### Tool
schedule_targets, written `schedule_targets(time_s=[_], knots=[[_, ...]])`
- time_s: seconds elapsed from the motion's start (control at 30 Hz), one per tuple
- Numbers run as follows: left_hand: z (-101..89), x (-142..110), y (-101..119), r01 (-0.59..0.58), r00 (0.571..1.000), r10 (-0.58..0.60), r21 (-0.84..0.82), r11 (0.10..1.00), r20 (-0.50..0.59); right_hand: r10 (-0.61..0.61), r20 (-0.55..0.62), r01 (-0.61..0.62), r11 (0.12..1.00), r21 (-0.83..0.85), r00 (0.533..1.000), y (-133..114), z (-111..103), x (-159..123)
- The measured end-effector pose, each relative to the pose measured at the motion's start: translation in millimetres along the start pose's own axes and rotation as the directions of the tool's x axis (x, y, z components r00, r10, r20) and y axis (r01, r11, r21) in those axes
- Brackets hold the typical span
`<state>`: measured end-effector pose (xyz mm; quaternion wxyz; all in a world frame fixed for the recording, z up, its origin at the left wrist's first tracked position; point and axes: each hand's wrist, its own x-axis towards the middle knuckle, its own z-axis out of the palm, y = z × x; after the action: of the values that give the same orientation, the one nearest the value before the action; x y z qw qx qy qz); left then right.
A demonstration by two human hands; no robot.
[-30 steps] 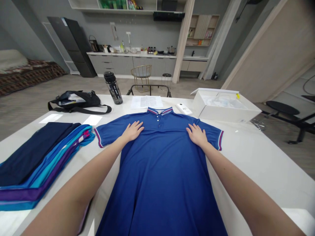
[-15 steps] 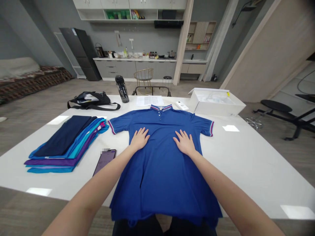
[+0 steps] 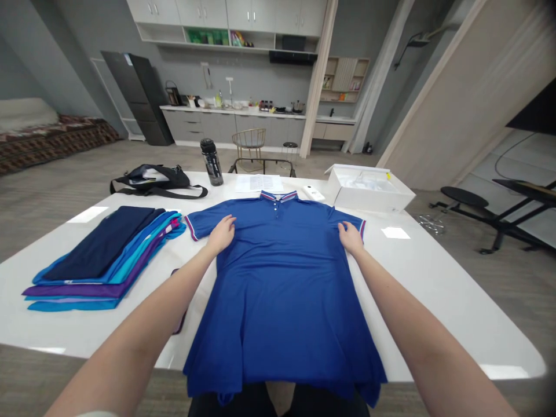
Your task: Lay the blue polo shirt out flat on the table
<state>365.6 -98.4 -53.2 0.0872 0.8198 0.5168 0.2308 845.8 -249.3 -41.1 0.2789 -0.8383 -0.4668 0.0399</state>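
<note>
A blue polo shirt (image 3: 282,289) lies spread front side up, its striped collar pointing away from me and its hem hanging over the near table edge. At the left underarm, my left hand (image 3: 222,234) is closed on the shirt's side, fingers together. My right hand (image 3: 350,237) is closed at the opposite underarm, beside the right sleeve, with its fingertips on the fabric. Faint creases run across the chest between the hands. Beneath my left forearm is a phone (image 3: 179,324), mostly hidden.
A stack of folded shirts (image 3: 102,246) sits on the white table (image 3: 434,301) at left. Farther back are a black bag (image 3: 152,178), a dark bottle (image 3: 211,163), paper sheets (image 3: 256,183), a small white device (image 3: 313,193) and an open white box (image 3: 369,194).
Both hands have moved outward from lying flat on the chest to the shirt's underarms, and their fingers have closed in. The view has shifted slightly. My left forearm now covers most of the phone.
</note>
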Motion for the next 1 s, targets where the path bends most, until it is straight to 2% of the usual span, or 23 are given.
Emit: schedule_targets(time_s=[0.1, 0.2, 0.27, 0.33, 0.4, 0.5, 0.6, 0.77, 0.9, 1.0], knots=[[-0.3, 34, -12, 0.015, 0.999, -0.021, 0.130, 0.991, 0.048, -0.011, 0.071, 0.015, 0.999, -0.052, 0.997, 10, 4, 36], [11.6, 72, -13, -0.003, 0.987, -0.033, 0.227, 0.974, 0.158, -0.131, 0.087, 0.144, 0.976, -0.162, 0.988, -2, 23, 62], [26.8, 97, -4, -0.077, 0.978, 0.026, 0.245, 0.966, 0.207, -0.259, 0.104, 0.275, 0.943, -0.186, 0.960, -26, 44, 76], [46.1, 123, 13, -0.134, 0.971, 0.081, 0.230, 0.964, 0.226, -0.362, 0.143, 0.380, 0.916, -0.128, 0.921, -59, 69, 89], [66.8, 146, 32, -0.117, 0.972, 0.066, 0.219, 0.969, 0.225, -0.340, 0.212, 0.363, 0.928, -0.078, 0.916, -94, 95, 103], [94.2, 172, 53, -0.023, 0.957, -0.042, 0.218, 0.976, 0.288, -0.277, 0.257, 0.308, 0.947, -0.087, 0.926, -133, 129, 120], [112.1, 187, 60, 0.040, 0.938, -0.113, 0.222, 0.974, 0.328, -0.218, 0.261, 0.268, 0.947, -0.175, 0.940, -145, 153, 131], [123.9, 205, 53, 0.022, 0.952, -0.087, 0.217, 0.976, 0.293, -0.265, 0.253, 0.323, 0.919, -0.227, 0.931, -138, 167, 151], [120.4, 213, 52, 0.014, 0.946, -0.076, 0.197, 0.980, 0.314, -0.289, 0.279, 0.354, 0.910, -0.219, 0.916, -139, 165, 167], [105.4, 193, 55, 0.001, 0.949, -0.057, 0.176, 0.984, 0.311, -0.298, 0.201, 0.338, 0.917, -0.211, 0.933, -142, 152, 153]])
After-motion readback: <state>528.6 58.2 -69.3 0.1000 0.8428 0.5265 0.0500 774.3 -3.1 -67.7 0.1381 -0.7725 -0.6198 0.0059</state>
